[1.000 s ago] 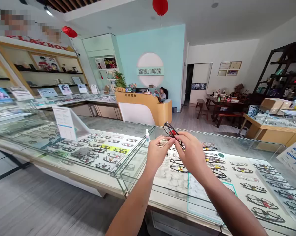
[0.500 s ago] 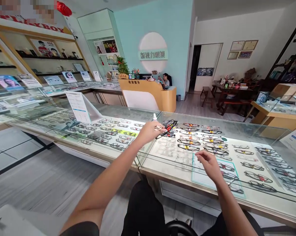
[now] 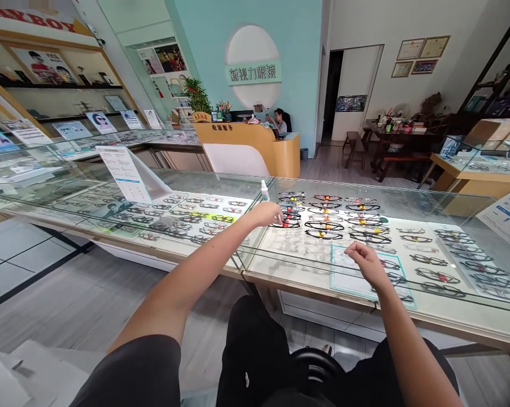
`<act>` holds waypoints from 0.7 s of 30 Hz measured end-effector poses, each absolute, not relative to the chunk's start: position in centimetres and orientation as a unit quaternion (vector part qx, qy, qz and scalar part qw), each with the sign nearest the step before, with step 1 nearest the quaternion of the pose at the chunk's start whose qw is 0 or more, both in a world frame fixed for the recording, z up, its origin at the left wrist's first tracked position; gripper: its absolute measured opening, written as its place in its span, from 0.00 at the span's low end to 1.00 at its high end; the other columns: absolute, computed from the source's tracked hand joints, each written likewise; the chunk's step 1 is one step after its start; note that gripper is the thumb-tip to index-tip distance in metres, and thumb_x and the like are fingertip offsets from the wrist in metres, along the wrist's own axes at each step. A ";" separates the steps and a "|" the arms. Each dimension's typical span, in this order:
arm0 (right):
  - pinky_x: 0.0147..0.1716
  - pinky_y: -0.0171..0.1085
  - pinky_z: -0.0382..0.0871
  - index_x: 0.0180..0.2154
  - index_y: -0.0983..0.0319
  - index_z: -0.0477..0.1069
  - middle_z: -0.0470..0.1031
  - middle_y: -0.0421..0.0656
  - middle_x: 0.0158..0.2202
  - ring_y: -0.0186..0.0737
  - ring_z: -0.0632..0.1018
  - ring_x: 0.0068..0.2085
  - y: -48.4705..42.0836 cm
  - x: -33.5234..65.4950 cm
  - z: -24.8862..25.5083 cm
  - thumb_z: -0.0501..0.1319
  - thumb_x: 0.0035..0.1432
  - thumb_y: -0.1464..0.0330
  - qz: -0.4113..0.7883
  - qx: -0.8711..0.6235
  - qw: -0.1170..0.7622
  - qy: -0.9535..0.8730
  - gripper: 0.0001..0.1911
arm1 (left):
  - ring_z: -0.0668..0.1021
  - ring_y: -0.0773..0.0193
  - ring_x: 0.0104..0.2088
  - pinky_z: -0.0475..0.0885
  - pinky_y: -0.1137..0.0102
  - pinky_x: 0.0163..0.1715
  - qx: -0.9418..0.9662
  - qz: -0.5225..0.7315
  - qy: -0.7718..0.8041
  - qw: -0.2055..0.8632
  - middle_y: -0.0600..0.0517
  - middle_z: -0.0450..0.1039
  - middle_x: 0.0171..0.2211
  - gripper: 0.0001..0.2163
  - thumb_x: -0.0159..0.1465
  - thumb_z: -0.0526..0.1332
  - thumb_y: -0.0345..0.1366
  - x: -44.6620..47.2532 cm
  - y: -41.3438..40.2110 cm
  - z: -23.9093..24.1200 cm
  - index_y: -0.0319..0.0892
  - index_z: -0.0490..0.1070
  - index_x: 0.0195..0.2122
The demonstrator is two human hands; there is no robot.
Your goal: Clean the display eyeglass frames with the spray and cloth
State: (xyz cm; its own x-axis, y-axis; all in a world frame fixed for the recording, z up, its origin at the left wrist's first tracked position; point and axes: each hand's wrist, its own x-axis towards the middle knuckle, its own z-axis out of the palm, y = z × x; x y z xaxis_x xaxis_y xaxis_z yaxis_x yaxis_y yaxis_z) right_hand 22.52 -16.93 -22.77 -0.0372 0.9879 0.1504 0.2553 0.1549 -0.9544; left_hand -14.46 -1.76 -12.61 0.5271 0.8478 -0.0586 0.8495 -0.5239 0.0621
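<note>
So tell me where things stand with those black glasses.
Done: nothing shows finished. In hand: the left hand reaches out over the glass counter and sets the black glasses among the rows of frames, beside a small white bottle. The right hand hovers loosely curled, holding nothing. Left: letting go of the glasses.

The display counter (image 3: 365,282) has a clear glass top, smooth and glossy, with pale wood trim along its front edge. Under the glass lie glasses frames (image 3: 325,225) (mostly dark, shiny plastic or thin metal; which is hard to tell). A small bottle (image 3: 264,190) of white plastic stands on the glass. The reception desk (image 3: 255,148) is smooth, light wood with a white panel. The floor (image 3: 68,305) looks like matt grey wood plank.
</note>
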 end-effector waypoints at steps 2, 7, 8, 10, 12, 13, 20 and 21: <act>0.29 0.39 0.57 0.32 0.61 0.76 0.70 0.40 0.27 0.37 0.63 0.28 -16.9 22.5 -22.8 0.65 0.59 0.57 0.399 -0.513 0.469 -0.598 0.13 | 0.83 0.52 0.48 0.70 0.68 0.42 0.873 -0.023 0.486 0.032 0.47 0.85 0.46 0.10 0.62 0.69 0.42 -14.3 -1.4 -13.1 0.48 0.88 0.41; 0.30 0.39 0.57 0.32 0.60 0.76 0.70 0.39 0.27 0.37 0.63 0.29 -16.8 22.6 -22.8 0.63 0.57 0.60 0.405 -0.506 0.474 -0.596 0.11 | 0.83 0.53 0.47 0.70 0.68 0.44 0.875 -0.049 0.481 0.011 0.46 0.85 0.44 0.10 0.62 0.67 0.39 -13.7 -0.6 -14.0 0.50 0.88 0.41; 0.30 0.39 0.57 0.32 0.60 0.76 0.69 0.39 0.26 0.37 0.63 0.29 -16.8 22.6 -22.8 0.62 0.57 0.60 0.407 -0.506 0.476 -0.594 0.11 | 0.83 0.53 0.46 0.70 0.68 0.43 0.875 -0.053 0.481 0.009 0.46 0.85 0.43 0.10 0.62 0.67 0.39 -13.7 -0.4 -14.2 0.50 0.88 0.41; 0.30 0.39 0.54 0.31 0.60 0.75 0.65 0.38 0.25 0.37 0.61 0.28 -16.7 22.6 -22.9 0.62 0.56 0.60 0.418 -0.504 0.481 -0.583 0.10 | 0.83 0.53 0.46 0.70 0.69 0.42 0.874 -0.060 0.481 0.005 0.46 0.85 0.43 0.10 0.62 0.67 0.40 -13.5 -0.2 -14.4 0.50 0.88 0.41; 0.30 0.39 0.52 0.30 0.60 0.75 0.63 0.36 0.24 0.36 0.59 0.27 -16.7 22.7 -22.9 0.61 0.55 0.61 0.435 -0.498 0.489 -0.569 0.09 | 0.83 0.53 0.47 0.69 0.69 0.42 0.874 -0.066 0.481 0.003 0.46 0.85 0.44 0.10 0.62 0.67 0.40 -13.5 -0.1 -14.5 0.50 0.88 0.41; 0.30 0.39 0.51 0.30 0.60 0.74 0.62 0.36 0.23 0.36 0.59 0.27 -16.7 22.7 -23.0 0.61 0.55 0.62 0.443 -0.494 0.494 -0.562 0.08 | 0.83 0.53 0.47 0.69 0.69 0.41 0.874 -0.068 0.481 0.004 0.46 0.85 0.44 0.10 0.62 0.67 0.40 -13.4 0.0 -14.5 0.50 0.88 0.42; 0.29 0.40 0.49 0.29 0.61 0.75 0.60 0.36 0.23 0.36 0.58 0.27 -16.5 23.0 -23.4 0.60 0.58 0.63 0.459 -0.478 0.507 -0.551 0.10 | 0.83 0.54 0.48 0.71 0.70 0.43 0.866 -0.083 0.494 0.005 0.48 0.86 0.47 0.12 0.60 0.68 0.38 -13.2 0.3 -13.2 0.50 0.87 0.43; 0.29 0.40 0.49 0.28 0.61 0.75 0.60 0.36 0.22 0.36 0.58 0.26 -16.5 23.1 -23.5 0.59 0.58 0.63 0.455 -0.478 0.502 -0.559 0.11 | 0.83 0.54 0.48 0.71 0.70 0.43 0.863 -0.081 0.499 0.001 0.47 0.86 0.48 0.13 0.60 0.68 0.39 -13.2 0.5 -12.9 0.50 0.87 0.45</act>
State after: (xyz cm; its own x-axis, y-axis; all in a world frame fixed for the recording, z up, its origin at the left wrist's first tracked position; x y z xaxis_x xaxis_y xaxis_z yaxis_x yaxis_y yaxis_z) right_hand 23.08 -16.53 -23.45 -0.0392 0.9912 0.1261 0.0788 0.1289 -0.9885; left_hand -13.15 0.46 -12.91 0.4881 0.8613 -0.1410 0.8618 -0.5011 -0.0783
